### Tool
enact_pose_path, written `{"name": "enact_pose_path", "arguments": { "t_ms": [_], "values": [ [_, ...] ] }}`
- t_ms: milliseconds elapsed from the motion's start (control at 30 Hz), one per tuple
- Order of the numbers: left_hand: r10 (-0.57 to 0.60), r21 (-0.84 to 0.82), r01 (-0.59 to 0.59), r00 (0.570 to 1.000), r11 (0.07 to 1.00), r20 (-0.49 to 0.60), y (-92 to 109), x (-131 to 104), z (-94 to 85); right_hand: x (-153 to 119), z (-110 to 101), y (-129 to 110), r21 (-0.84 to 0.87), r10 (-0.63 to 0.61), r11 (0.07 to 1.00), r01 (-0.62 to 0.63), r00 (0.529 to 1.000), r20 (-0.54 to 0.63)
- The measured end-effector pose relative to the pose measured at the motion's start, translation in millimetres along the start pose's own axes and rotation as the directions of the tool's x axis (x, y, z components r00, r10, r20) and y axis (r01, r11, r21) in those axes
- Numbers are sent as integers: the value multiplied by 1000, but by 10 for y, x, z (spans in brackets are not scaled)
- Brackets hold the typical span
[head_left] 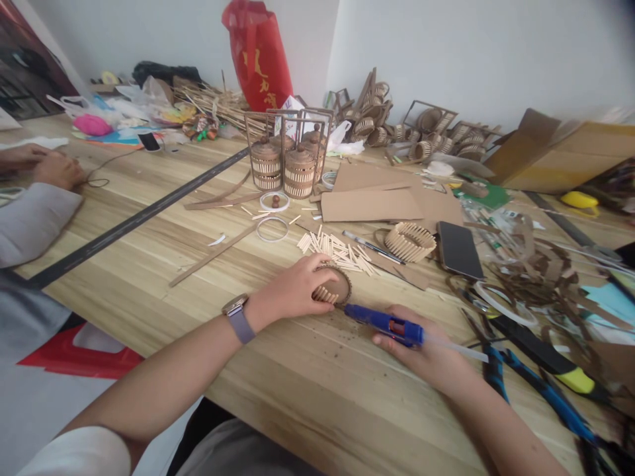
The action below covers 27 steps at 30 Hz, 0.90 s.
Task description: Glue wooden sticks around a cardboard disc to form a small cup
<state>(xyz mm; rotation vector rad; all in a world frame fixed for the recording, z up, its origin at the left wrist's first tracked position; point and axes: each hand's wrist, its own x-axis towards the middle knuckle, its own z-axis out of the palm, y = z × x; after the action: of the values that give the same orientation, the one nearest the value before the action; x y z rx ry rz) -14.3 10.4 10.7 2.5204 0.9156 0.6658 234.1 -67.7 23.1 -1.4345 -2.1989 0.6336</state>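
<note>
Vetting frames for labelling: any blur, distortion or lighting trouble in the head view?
Head view: edges look stretched, with the cardboard box smeared toward the right edge; top right corner darkens; light is soft and diffuse; glue gun and left hand read more clearly.

I can't see the left side of the small round basket [340, 284]; the left hand [292, 287] covers it. The grip of the glue gun [372, 318] is hidden in the right hand [426, 350]. Another person [34, 218] is cut off at the left edge. Dark specks [338, 342] at centre are too small to identify; the red bag [270, 49], upper middle, has blurred lettering.
</note>
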Motion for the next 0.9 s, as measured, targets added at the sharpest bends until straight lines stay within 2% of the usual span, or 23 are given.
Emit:
{"name": "enact_pose_path", "arguments": {
  "t_ms": [900],
  "values": [
    [4,14,-4,1000,1000,-7,-4,2,11,-11,16,30,-55,-55,997,53,997,-47]
  ]
}}
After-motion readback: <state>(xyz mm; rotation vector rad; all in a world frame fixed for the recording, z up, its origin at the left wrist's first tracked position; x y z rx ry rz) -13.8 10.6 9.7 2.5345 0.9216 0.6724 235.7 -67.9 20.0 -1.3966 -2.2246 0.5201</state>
